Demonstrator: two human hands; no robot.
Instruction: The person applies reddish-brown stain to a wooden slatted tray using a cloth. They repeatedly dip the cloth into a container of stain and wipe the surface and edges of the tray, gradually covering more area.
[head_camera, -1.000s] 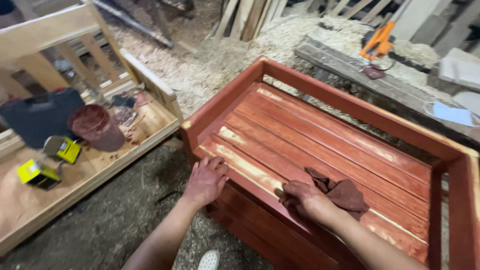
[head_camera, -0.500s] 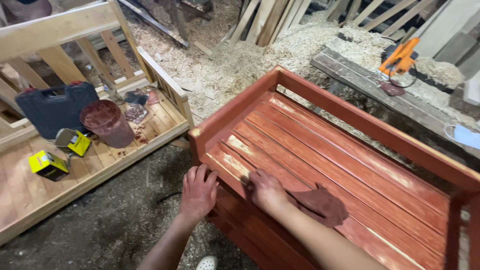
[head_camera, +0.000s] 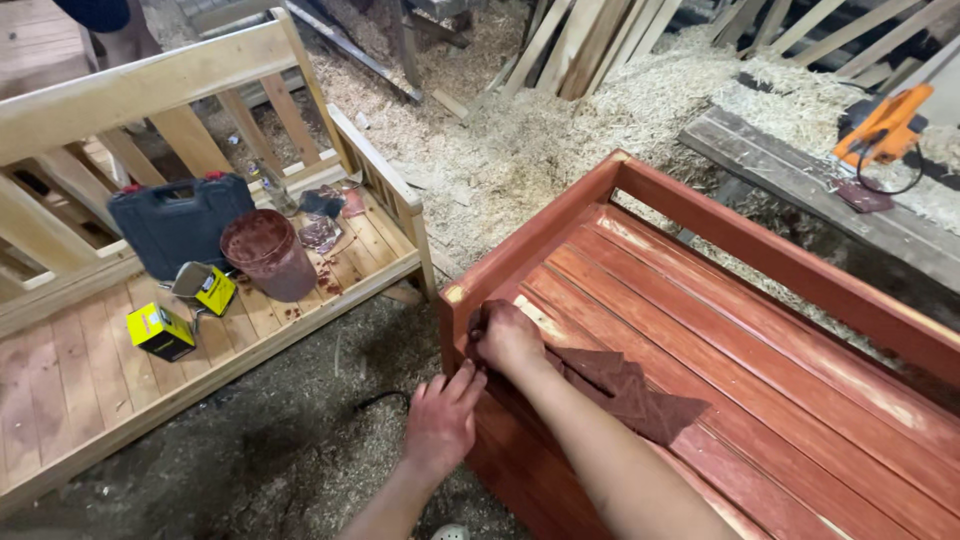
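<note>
1. Right hand: lower centre of the frame, fingers curled and pressed down on the near left corner of the red-stained bench. It bears on the end of a dark red rag; whether the fingers pinch the rag cannot be told.
2. Left hand: just below and left of the right hand, fingers spread, palm flat against the bench's front face. Its fingertips reach up to the front edge, close to the right hand.
3. Rag: lies crumpled on the seat slats, trailing right from the right hand under the forearm.
4. Red-stained bench: fills the right half of the frame; pale unstained patches show on several slats.
5. Unfinished pale wood bench: left half of the frame. On its seat stand 1 dark blue tool case, 1 stained dark red bucket and 2 small yellow boxes.
6. Floor: sawdust and wood shavings cover the upper centre.
7. Orange power tool: upper right, resting on a plank.
</note>
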